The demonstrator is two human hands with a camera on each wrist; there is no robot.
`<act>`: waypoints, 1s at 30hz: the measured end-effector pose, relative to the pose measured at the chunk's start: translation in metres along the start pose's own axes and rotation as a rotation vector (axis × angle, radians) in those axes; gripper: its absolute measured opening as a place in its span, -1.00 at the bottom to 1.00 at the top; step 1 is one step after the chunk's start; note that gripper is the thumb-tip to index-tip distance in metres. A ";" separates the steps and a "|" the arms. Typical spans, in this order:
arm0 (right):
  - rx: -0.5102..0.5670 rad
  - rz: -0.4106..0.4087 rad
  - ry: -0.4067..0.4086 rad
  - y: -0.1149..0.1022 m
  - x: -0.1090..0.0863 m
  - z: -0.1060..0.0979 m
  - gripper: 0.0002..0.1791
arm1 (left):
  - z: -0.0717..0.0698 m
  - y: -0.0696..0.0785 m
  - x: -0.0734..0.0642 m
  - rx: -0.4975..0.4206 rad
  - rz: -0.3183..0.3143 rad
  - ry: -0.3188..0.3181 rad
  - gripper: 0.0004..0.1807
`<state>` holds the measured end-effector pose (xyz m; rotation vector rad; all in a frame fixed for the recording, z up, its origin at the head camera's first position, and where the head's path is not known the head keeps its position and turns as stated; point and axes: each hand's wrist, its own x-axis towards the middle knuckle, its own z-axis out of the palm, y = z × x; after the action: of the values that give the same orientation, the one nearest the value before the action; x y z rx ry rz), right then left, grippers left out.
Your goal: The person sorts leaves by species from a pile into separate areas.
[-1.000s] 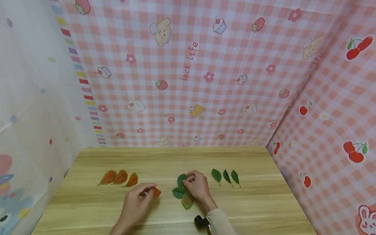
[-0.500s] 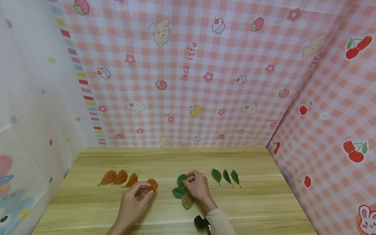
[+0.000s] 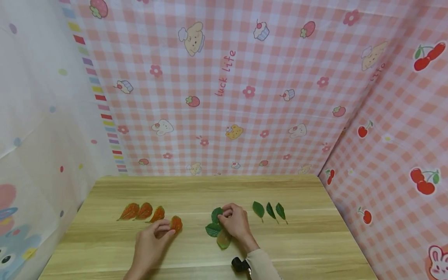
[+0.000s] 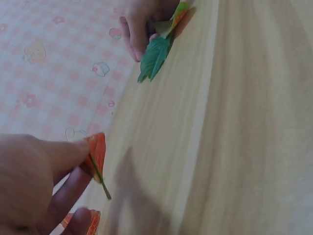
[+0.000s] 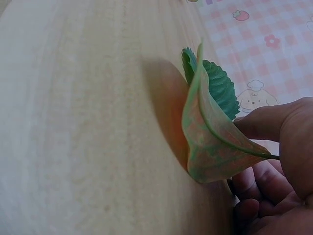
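Note:
My left hand (image 3: 152,239) pinches an orange-red leaf (image 3: 176,224) between thumb and fingertips, just above the table. In the left wrist view this leaf (image 4: 98,155) hangs with its thin green stem pointing down. Several inches to the right, my right hand (image 3: 236,222) holds a small bunch by the stems. Two toothed green leaves (image 3: 212,229) and a green-and-orange leaf (image 3: 223,239) stick out of it. Seen from the right wrist, the curled two-tone leaf (image 5: 215,139) partly covers the green ones (image 5: 222,88).
Three orange-red leaves (image 3: 144,211) lie in a row at the left of the wooden table (image 3: 196,264). On the right, three green leaves (image 3: 269,210) form another row. A black object (image 3: 240,264) sits at the right wrist. Patterned cloth (image 3: 210,77) hangs behind.
My left hand has moved left with the orange-red leaf, toward the row of orange-red leaves, and the leaf has turned more upright. My right hand has stayed in place.

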<state>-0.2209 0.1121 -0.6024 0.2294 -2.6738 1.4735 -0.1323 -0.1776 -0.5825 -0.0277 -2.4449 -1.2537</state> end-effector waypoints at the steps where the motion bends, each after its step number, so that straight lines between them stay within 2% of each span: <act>1: 0.005 0.004 0.004 0.002 0.001 0.001 -0.75 | 0.000 -0.001 0.002 0.023 0.004 0.006 -0.72; 4: -0.003 -0.003 0.011 0.011 0.004 0.004 -0.75 | 0.000 -0.005 0.008 0.075 0.015 0.005 -0.75; 10: -0.005 -0.018 0.016 0.020 0.006 0.008 -0.75 | 0.001 -0.008 0.020 0.133 -0.024 -0.025 -0.79; 14: -0.008 -0.021 0.022 0.029 0.008 0.012 -0.75 | 0.002 -0.011 0.023 0.164 -0.035 -0.033 -0.82; 20: 0.011 -0.105 0.041 0.018 0.003 0.007 -0.76 | 0.001 -0.017 0.024 0.174 -0.046 -0.037 -0.85; 25: 0.018 -0.083 0.047 0.017 0.003 0.007 -0.76 | 0.001 -0.018 0.026 0.200 -0.004 0.000 -0.86; 30: 0.017 -0.080 0.040 0.022 0.004 0.008 -0.76 | 0.002 -0.020 0.028 0.206 -0.009 0.006 -0.86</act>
<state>-0.2287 0.1162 -0.6245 0.3012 -2.5907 1.4619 -0.1630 -0.1923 -0.5891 0.0438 -2.5585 -0.9979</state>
